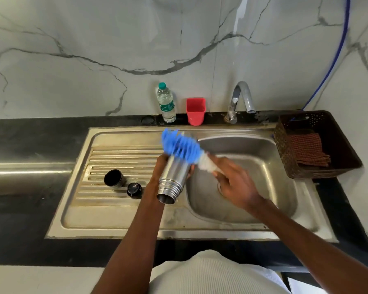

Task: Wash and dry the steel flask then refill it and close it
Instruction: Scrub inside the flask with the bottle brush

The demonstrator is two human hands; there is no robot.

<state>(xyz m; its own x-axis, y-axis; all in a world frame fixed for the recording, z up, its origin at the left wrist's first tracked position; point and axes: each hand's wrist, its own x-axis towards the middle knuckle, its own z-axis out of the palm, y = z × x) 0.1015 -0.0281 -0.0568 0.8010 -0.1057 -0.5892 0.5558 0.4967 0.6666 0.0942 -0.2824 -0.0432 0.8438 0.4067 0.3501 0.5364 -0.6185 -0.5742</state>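
Note:
My left hand [157, 172] grips the steel flask [172, 177] from behind, holding it tilted over the left edge of the sink basin [263, 166], its open mouth toward me. My right hand [234, 183] holds the white handle of a brush with blue bristles [181, 148]; the bristles lie blurred across the flask's upper body. Two black pieces, a cup-like cap [114, 179] and a stopper [134, 190], sit on the ribbed drainboard [115, 158] to the left.
A plastic water bottle [166, 102] and a red cup [196, 111] stand at the wall behind the sink. The tap [240, 98] is to their right. A dark basket [319, 145] with a checked cloth [308, 149] sits at the right.

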